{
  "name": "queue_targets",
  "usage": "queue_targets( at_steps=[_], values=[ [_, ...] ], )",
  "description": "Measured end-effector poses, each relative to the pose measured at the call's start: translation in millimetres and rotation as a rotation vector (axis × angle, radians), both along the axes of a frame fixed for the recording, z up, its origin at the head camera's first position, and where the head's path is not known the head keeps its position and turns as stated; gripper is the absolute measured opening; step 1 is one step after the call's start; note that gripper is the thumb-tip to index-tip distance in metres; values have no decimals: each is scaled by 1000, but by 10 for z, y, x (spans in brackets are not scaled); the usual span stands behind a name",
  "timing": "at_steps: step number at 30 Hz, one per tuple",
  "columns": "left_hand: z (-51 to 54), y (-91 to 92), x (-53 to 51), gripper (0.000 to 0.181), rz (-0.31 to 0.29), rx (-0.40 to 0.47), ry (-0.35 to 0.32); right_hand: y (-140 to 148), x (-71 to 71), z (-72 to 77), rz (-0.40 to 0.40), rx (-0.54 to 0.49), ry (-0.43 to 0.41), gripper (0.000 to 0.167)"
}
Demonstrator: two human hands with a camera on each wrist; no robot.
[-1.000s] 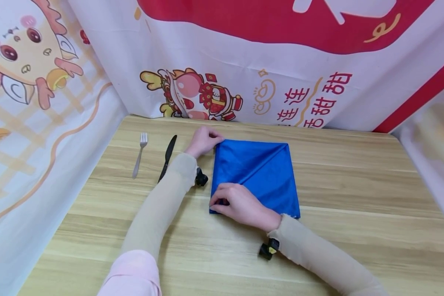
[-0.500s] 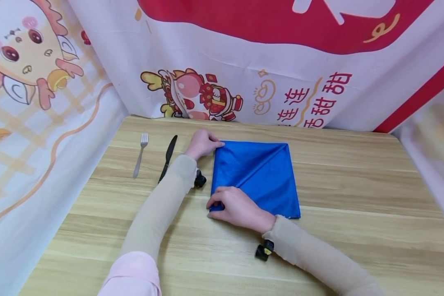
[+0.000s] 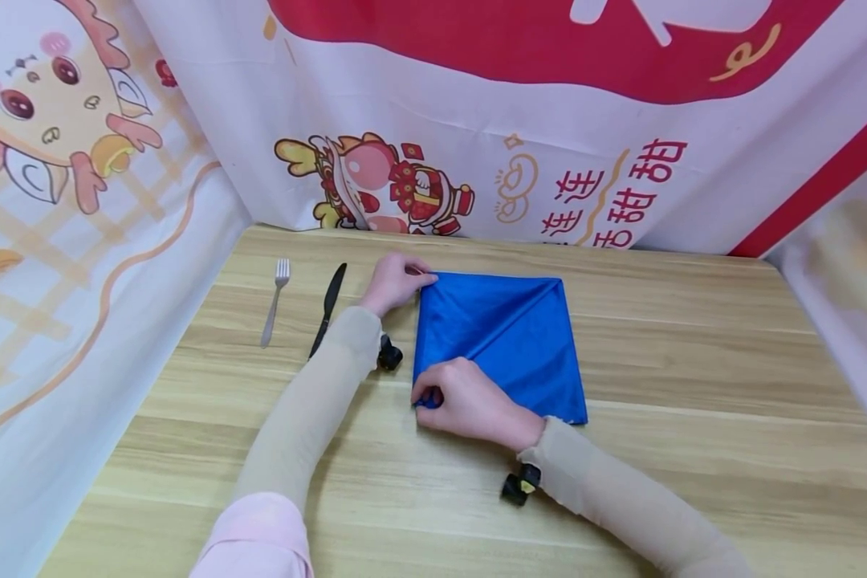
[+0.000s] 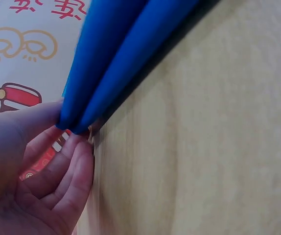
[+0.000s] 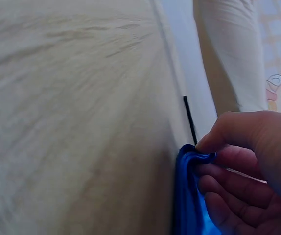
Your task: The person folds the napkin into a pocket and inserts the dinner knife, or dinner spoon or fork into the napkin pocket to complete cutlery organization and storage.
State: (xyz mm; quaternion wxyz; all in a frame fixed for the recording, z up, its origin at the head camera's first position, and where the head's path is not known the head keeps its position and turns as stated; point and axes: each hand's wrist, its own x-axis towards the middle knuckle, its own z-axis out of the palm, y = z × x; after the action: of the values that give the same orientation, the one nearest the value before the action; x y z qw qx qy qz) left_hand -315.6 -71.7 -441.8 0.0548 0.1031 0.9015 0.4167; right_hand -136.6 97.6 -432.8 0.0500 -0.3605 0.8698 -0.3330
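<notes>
A blue cloth (image 3: pixel 506 329), folded into a near square with a diagonal crease, lies on the wooden table. My left hand (image 3: pixel 397 282) pinches its far left corner; the left wrist view shows thumb and fingers (image 4: pixel 81 152) on the tip of the folded cloth (image 4: pixel 111 54). At the near left corner, my right hand (image 3: pixel 470 401) pinches the cloth's edge between thumb and fingers. Several layers of the cloth (image 5: pixel 187 196) show at the right hand (image 5: pixel 253 171) in the right wrist view.
Left of the cloth lie a black knife (image 3: pixel 331 301), partly behind the left sleeve, and a silver fork (image 3: pixel 275 301) farther left. Printed white curtains (image 3: pixel 433 104) hang along the table's far and left sides. The bare tabletop (image 3: pixel 694 361) extends to the right.
The right hand moved slightly left, then back right and a little away from me, and the cloth's near left corner is now gathered in its fingers. The left hand has barely shifted.
</notes>
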Motion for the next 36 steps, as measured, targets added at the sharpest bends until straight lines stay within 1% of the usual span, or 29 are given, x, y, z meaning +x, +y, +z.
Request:
queue_targets(
  at_steps=[3, 7, 14, 17, 20, 25, 29, 34, 36],
  values=[
    [20, -11, 14, 25, 5, 73, -35, 34, 12, 55, -9, -18, -19, 8],
    [81, -2, 43, 24, 10, 168, -80, 106, 39, 123, -22, -35, -55, 9],
    [203, 53, 67, 21, -2, 245, -37, 296, 102, 231, -46, -82, -148, 10],
    [279, 75, 108, 20, -7, 275, -26, 367, 136, 276, -48, -105, -186, 9],
    [358, 85, 160, 19, -24, 298, -5, 418, 174, 325, -44, -137, -233, 9],
    [539, 80, 258, 19, -57, 350, 53, 465, 229, 402, -43, -199, -279, 12],
    [711, 35, 335, 22, -56, 389, 85, 466, 254, 449, -31, -279, -309, 15],
    [921, -90, 406, 25, -39, 497, 103, 403, 266, 503, 21, -447, -363, 16],
    [1051, -147, 444, 24, -25, 563, 107, 346, 271, 560, 61, -531, -374, 16]
  ],
)
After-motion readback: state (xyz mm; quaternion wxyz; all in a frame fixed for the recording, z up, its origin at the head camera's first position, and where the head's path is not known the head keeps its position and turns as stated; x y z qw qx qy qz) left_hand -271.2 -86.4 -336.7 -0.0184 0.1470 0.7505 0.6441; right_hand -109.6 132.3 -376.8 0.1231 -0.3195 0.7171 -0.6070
